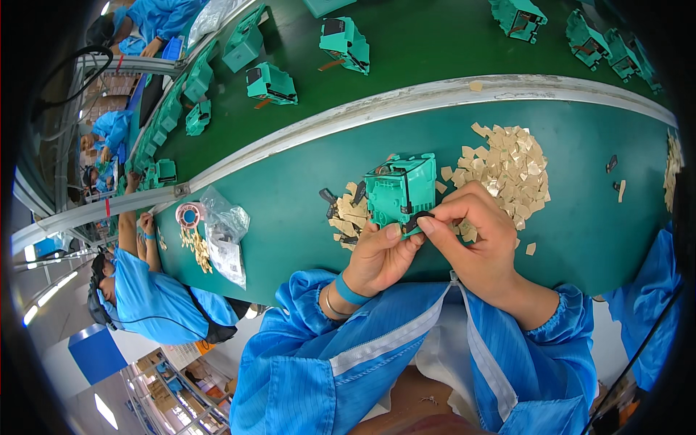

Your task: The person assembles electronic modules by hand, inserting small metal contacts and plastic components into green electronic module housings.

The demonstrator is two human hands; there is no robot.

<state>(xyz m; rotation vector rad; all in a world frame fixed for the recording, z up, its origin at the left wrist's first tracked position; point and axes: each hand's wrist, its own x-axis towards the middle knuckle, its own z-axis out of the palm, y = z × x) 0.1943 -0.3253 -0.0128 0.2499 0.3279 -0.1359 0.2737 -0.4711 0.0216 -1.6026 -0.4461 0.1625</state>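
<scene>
A boxy green plastic housing (402, 190) is held up above the bench in front of me. My left hand (380, 257) grips its lower edge from below, thumb against the near side. With thumb and forefinger my right hand (475, 235) pinches a small black curved part (418, 220) at the housing's lower right corner. Whether that part is attached to the housing, I cannot tell. Behind the housing and to its left lie tan paper-like pieces (350, 217) with a few small black parts (328, 196) among them.
A large heap of tan pieces (511, 174) lies right of the housing. Beyond a metal rail (406, 94), more green housings (344, 45) stand on a green conveyor belt. Left are a tape roll (190, 215), a clear plastic bag (226, 235) and a co-worker (156, 297) in blue.
</scene>
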